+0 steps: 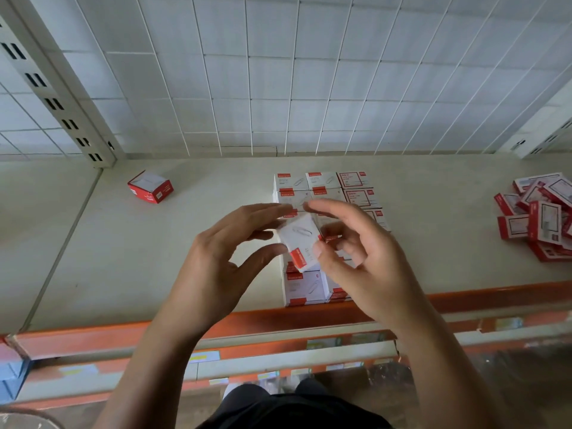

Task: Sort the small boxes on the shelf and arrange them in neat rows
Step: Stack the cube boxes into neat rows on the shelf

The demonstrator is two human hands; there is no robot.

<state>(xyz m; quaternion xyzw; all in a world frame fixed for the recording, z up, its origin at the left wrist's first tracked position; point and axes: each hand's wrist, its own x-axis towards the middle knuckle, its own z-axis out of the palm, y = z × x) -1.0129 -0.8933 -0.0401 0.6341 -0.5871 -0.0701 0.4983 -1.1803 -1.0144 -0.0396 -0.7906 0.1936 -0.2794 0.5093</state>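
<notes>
While pinched between left hand [213,264] and right hand [365,261], small box [301,239] over beige shelf [154,258], wire-grid backing [278,88].

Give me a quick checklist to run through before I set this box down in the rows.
1. Grip: the small box is pinched between the left hand and the right hand. Ok.
2. Alignment: the small box is tilted against the rows below it. Not ok.
3. Free slot in the rows: the hands cover the middle. Cannot tell.
4. Pile at the right: jumbled, unsorted. Not ok.
5. Open box at the back left: lies apart from the rows. Not ok.
6. Shelf: bare space left of the rows. Ok.
</notes>
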